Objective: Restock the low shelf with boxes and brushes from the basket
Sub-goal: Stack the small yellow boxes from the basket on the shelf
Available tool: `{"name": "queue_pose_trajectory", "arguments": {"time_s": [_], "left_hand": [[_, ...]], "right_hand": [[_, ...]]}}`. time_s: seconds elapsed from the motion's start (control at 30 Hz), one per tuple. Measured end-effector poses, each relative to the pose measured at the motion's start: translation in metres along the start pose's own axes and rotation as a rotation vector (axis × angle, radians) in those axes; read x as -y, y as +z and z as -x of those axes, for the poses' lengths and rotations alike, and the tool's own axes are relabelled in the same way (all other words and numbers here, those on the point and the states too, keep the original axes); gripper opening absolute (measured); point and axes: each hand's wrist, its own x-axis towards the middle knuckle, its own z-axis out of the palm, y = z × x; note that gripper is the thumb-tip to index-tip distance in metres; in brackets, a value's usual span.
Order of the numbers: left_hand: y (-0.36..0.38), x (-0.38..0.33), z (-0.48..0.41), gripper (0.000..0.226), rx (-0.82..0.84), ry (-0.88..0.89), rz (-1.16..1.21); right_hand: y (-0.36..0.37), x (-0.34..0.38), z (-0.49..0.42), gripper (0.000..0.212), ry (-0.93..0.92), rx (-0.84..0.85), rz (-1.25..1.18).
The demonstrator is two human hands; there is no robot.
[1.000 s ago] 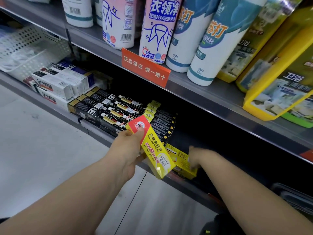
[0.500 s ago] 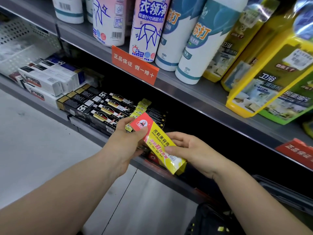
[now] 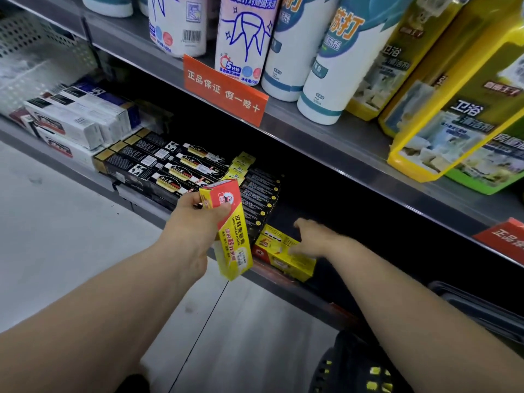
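Two hands are reaching out past the dark basket (image 3: 354,370): the left hand (image 3: 195,228) is gripping a yellow-and-red box (image 3: 232,236), fingers (image 3: 192,198) curled round its top end, holding it tilted before the low shelf (image 3: 283,282). Further in, the right hand (image 3: 314,242) is resting on a second yellow box (image 3: 283,259) on that shelf, beside black boxes (image 3: 261,199), its fingers (image 3: 300,224) too blurred to judge.

Read off your shelf labels:

- Orange shelf-edge sign (image 3: 225,92): 正品保证 假一赔十.
- Yellow box (image 3: 232,236) you hold: 皮鞋美容膏, SHOE CREAM POLISH.
- White bottle (image 3: 241,38) above the sign: 5分钟.
- Blue-banded bottle (image 3: 340,66): 苏打.
- Yellow jug (image 3: 453,109): 卫浴 清洁剂.
- Second orange sign (image 3: 504,239), cut off at your right: 正品.
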Motion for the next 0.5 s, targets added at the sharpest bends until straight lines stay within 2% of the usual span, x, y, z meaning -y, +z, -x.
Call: {"name": "queue_pose_trajectory", "arguments": {"time_s": [0.07, 0.23, 0.4, 0.5], "left_hand": [[-0.001, 0.001, -0.002, 0.025, -0.007, 0.01, -0.005], [-0.004, 0.002, -0.007, 0.031, -0.005, 0.002, 0.0], [-0.002, 0.003, -0.009, 0.035, -0.011, -0.001, 0.006], [0.001, 0.004, -0.007, 0.032, 0.001, -0.011, -0.001]], "right_hand": [[0.019, -0.002, -0.018, 0.094, 0.023, 0.07, 0.062], [0.036, -0.007, -0.038, 0.107, 0.05, 0.147, 0.029], [0.029, -0.007, -0.031, 0.08, 0.046, 0.054, 0.061], [0.008, -0.005, -0.019, 0.046, 0.086, -0.011, 0.033]]}}
